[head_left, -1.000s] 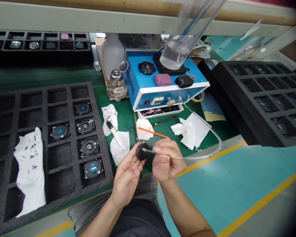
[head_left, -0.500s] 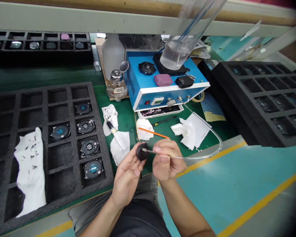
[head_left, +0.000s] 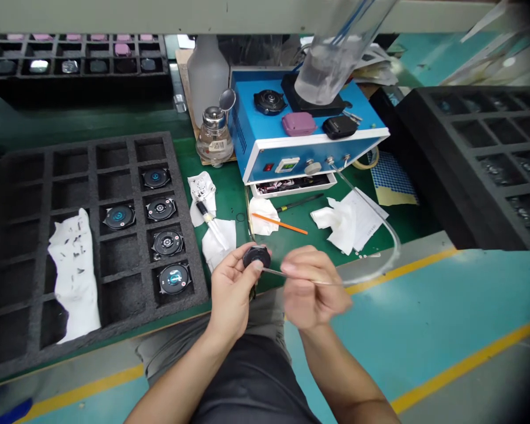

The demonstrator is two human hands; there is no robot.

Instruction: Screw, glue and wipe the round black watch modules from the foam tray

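Observation:
My left hand (head_left: 233,288) grips a round black watch body (head_left: 255,255) at its edge, the thumb lying over its near side. My right hand (head_left: 313,287), slightly blurred, pinches a thin metal-tipped probe (head_left: 276,272) whose tip reaches the left thumb beside the watch body. From the probe a clear tube (head_left: 395,244) curves up to the front of a blue box (head_left: 269,156). Whether the tip touches the watch body cannot be made out.
A black foam tray (head_left: 170,171) with several watch bodies and a stained white cloth (head_left: 75,277) lies left. An orange stick (head_left: 287,225), white wipes (head_left: 340,221) and a glass bottle (head_left: 214,144) stand or lie ahead. Stacked foam trays (head_left: 441,182) are at right.
The left thumb has moved up onto the near side of the watch body. My right hand has drawn slightly right with the probe. The camera view has shifted.

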